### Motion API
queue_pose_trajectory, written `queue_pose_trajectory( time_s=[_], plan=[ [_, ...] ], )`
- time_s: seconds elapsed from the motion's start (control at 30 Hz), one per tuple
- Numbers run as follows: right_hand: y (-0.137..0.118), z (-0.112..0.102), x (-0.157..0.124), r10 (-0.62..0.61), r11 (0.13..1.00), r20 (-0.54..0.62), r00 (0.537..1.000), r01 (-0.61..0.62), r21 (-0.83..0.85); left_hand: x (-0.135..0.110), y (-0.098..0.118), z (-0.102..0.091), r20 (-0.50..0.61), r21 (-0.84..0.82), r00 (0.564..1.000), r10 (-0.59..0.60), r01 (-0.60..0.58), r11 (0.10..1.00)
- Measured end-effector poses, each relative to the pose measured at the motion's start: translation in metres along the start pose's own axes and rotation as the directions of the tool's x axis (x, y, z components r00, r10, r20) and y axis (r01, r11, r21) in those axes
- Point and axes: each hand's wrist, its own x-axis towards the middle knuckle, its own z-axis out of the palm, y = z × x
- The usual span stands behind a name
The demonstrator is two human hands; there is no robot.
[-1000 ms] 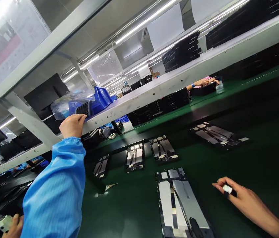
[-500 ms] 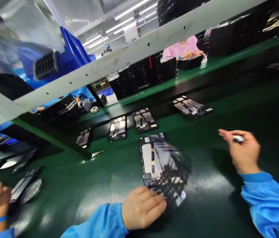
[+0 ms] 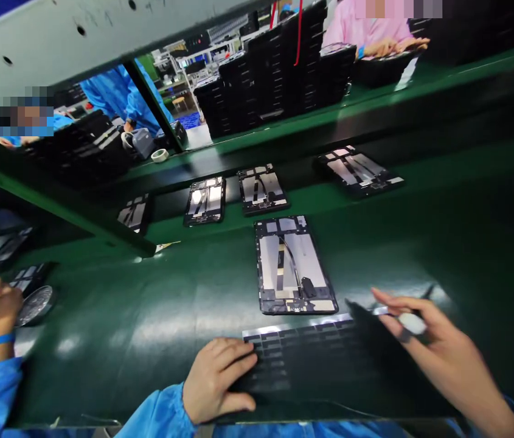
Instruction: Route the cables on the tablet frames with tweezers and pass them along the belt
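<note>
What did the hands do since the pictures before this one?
The left hand took the black tray from the shelf above and brought it down in front of the open tablet. The right hand moved to the tray's other end. The tablets behind stayed put.

No text, label or number is legible anywhere.

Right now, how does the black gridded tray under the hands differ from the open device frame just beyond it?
The black gridded plastic tray is all dark and split into small cells; the open flat device frame shows silvery panels and a cable. The tray lies crosswise, held by the left hand; the frame lies lengthwise, untouched. Both are flat rectangles.
</note>
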Motion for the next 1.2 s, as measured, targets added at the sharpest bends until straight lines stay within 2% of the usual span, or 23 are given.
queue_pose_trajectory(
  time_s=[0.03,0.1,0.17,0.3,0.4,0.47,0.53,0.57,0.63,0.7,0.73,0.77,0.83,0.9,1.03,1.2],
  plan=[
    [-0.008,0.009,0.006,-0.020,0.999,0.103,0.994,0.017,0.031,0.006,-0.003,0.002,-0.023,-0.038,0.993,-0.120,0.119,0.992],
    [-0.020,0.025,0.020,-0.066,0.996,0.248,0.966,0.047,0.081,0.024,-0.011,0.009,-0.053,-0.092,0.938,-0.343,0.337,0.937],
    [-0.025,0.036,0.033,-0.097,0.994,0.325,0.941,0.075,0.078,0.042,-0.019,0.019,-0.040,-0.114,0.891,-0.451,0.445,0.888],
    [-0.019,0.039,0.049,-0.132,0.991,0.377,0.917,0.118,0.060,0.063,-0.025,0.037,-0.010,-0.082,0.906,-0.424,0.422,0.903],
    [-0.015,0.031,0.051,-0.151,0.988,0.355,0.922,0.141,0.055,0.065,-0.018,0.040,-0.054,-0.026,0.916,-0.397,0.396,0.918],
    [-0.023,0.029,0.048,-0.181,0.984,0.310,0.933,0.174,0.050,0.067,-0.012,0.038,-0.094,0.023,0.927,-0.363,0.367,0.930],
    [-0.040,0.032,0.044,-0.257,0.966,0.303,0.918,0.242,0.086,0.072,-0.007,0.037,-0.115,0.079,0.951,-0.285,0.295,0.952],
    [-0.050,0.036,0.043,-0.312,0.950,0.335,0.889,0.286,0.125,0.076,-0.005,0.038,-0.122,0.103,0.964,-0.235,0.248,0.963],
    [-0.070,0.048,0.040,-0.433,0.901,0.444,0.784,0.372,0.223,0.082,-0.003,0.040,-0.149,0.112,0.975,-0.167,0.184,0.976],
    [-0.084,0.062,0.039,-0.509,0.861,0.509,0.695,0.427,0.278,0.087,-0.004,0.043,-0.191,0.028,0.966,-0.175,0.184,0.983],
    [-0.087,0.069,0.040,-0.524,0.851,0.516,0.678,0.437,0.290,0.088,-0.005,0.044,-0.205,-0.047,0.956,-0.208,0.202,0.978],
    [-0.089,0.075,0.040,-0.527,0.850,0.509,0.681,0.435,0.297,0.089,-0.007,0.044,-0.209,-0.134,0.946,-0.249,0.224,0.965],
    [-0.087,0.083,0.040,-0.513,0.858,0.474,0.716,0.404,0.319,0.088,-0.009,0.045,-0.204,-0.286,0.925,-0.320,0.257,0.923],
    [-0.084,0.086,0.040,-0.494,0.864,0.441,0.749,0.363,0.349,0.088,-0.012,0.044,-0.202,-0.353,0.914,-0.352,0.268,0.897],
    [-0.080,0.085,0.039,-0.480,0.866,0.440,0.759,0.328,0.378,0.087,-0.013,0.042,-0.203,-0.302,0.917,-0.344,0.276,0.913],
    [-0.080,0.087,0.037,-0.526,0.844,0.416,0.742,0.392,0.367,0.087,-0.010,0.043,-0.210,-0.180,0.925,-0.315,0.281,0.943]
  ],
)
